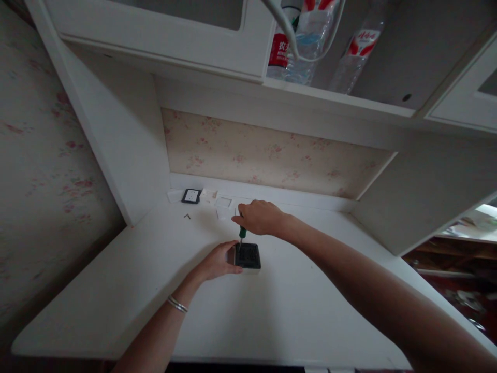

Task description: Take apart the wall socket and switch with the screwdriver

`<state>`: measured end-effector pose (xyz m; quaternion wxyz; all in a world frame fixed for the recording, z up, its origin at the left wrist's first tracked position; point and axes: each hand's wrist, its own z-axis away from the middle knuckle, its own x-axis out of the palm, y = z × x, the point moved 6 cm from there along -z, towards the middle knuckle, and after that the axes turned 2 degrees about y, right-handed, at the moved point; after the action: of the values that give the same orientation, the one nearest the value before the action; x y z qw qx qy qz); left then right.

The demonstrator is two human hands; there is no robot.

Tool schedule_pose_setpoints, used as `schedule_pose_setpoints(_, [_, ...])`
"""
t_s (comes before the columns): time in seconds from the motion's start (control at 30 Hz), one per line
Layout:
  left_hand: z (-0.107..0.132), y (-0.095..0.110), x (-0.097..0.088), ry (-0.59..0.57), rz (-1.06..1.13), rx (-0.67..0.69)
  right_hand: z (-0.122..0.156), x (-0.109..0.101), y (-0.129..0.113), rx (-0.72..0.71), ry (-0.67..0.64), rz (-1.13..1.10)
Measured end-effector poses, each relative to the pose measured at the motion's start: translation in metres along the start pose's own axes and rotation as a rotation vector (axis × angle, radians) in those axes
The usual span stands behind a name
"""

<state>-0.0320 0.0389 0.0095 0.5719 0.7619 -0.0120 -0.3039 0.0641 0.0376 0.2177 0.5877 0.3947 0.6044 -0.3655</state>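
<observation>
A dark square wall-socket module [248, 256] lies on the white desk [272, 316], back side up. My left hand [217, 261] grips its left edge and holds it against the desk. My right hand [259, 217] is closed round a green-handled screwdriver [242, 234]. The screwdriver stands nearly upright, and its tip rests on the left part of the module.
Near the back wall lie a second socket plate [191, 196], white plastic cover pieces [223, 203] and small screws [187, 216]. Water bottles [306, 41] stand on the shelf overhead. A white side panel [116, 129] closes the left, and another [423, 207] the right.
</observation>
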Motion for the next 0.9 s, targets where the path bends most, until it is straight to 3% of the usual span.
schedule_pose_setpoints(0.13, [-0.0005,-0.0012,0.0,0.002,0.0,-0.012,0.0029,0.0038,-0.007,-0.179,-0.167,-0.061])
schedule_pose_setpoints(0.27, [-0.0005,0.0015,-0.0004,0.004,-0.005,-0.011,0.0005,0.0018,-0.0027,-0.123,-0.103,0.014])
schedule_pose_setpoints(0.33, [-0.0005,0.0022,-0.0007,0.007,-0.016,-0.004,-0.0008,0.0005,-0.0046,-0.171,-0.043,0.002])
schedule_pose_setpoints(0.43, [-0.0002,0.0008,-0.0004,0.002,-0.023,0.003,-0.0007,0.0024,-0.0084,-0.282,-0.083,-0.089])
schedule_pose_setpoints(0.53, [0.0004,-0.002,-0.0002,0.007,-0.022,-0.006,-0.002,0.0048,-0.0046,-0.211,-0.144,-0.091])
schedule_pose_setpoints(0.63, [0.0008,-0.0033,0.0,0.013,-0.013,-0.007,-0.0041,0.0029,-0.0009,-0.097,-0.1,-0.01])
schedule_pose_setpoints(0.8, [0.0,-0.0036,0.0008,0.001,0.004,0.004,-0.0038,0.0028,-0.0108,-0.233,-0.109,-0.074])
schedule_pose_setpoints(0.9, [-0.0007,-0.003,0.0006,0.006,0.012,0.018,-0.0056,0.0035,-0.0058,-0.117,-0.103,-0.012])
